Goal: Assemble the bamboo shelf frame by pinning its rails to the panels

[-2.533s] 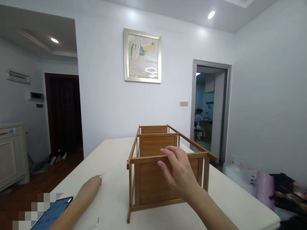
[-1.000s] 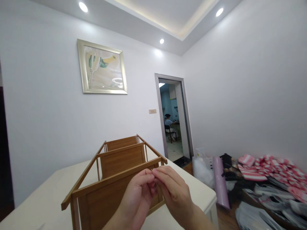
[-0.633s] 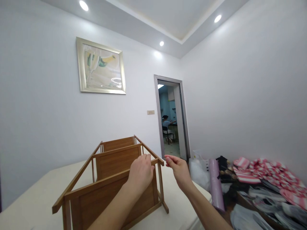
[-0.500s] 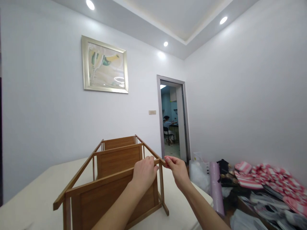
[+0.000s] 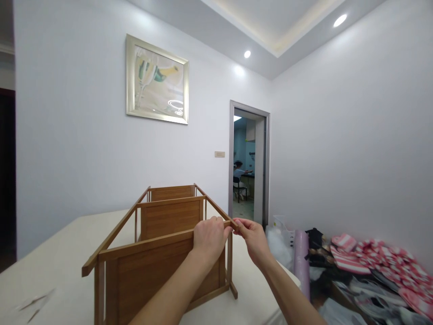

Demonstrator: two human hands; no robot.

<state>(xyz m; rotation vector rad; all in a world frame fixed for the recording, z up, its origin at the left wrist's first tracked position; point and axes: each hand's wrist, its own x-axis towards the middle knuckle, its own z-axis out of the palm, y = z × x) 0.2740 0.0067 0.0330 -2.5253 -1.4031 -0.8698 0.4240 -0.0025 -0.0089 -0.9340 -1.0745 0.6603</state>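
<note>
A brown wooden shelf rack [image 5: 158, 266] lies on its side on the white table, its several panels standing upright one behind another. My left hand [image 5: 209, 238] is closed over the top rail of the nearest panel, close to its right corner. My right hand [image 5: 253, 239] pinches at the outer side of that corner, by the end of the long right-hand rail. Whatever sits between its fingertips is too small and hidden to name. To the left, a clear plastic bag [image 5: 35, 303] with thin dark pieces lies on the table.
The white table [image 5: 64, 246] reaches back to the wall. Past its right edge, a purple roll [image 5: 301, 262], pink-and-white striped fabric [image 5: 375, 257] and clear plastic bags are heaped on the floor. A person [image 5: 239, 174] sits beyond the doorway.
Both hands came up from separate places, met in front of the rack, then parted. My left hand took hold of the top rail, and my right fingertips moved against the corner. The view swung right.
</note>
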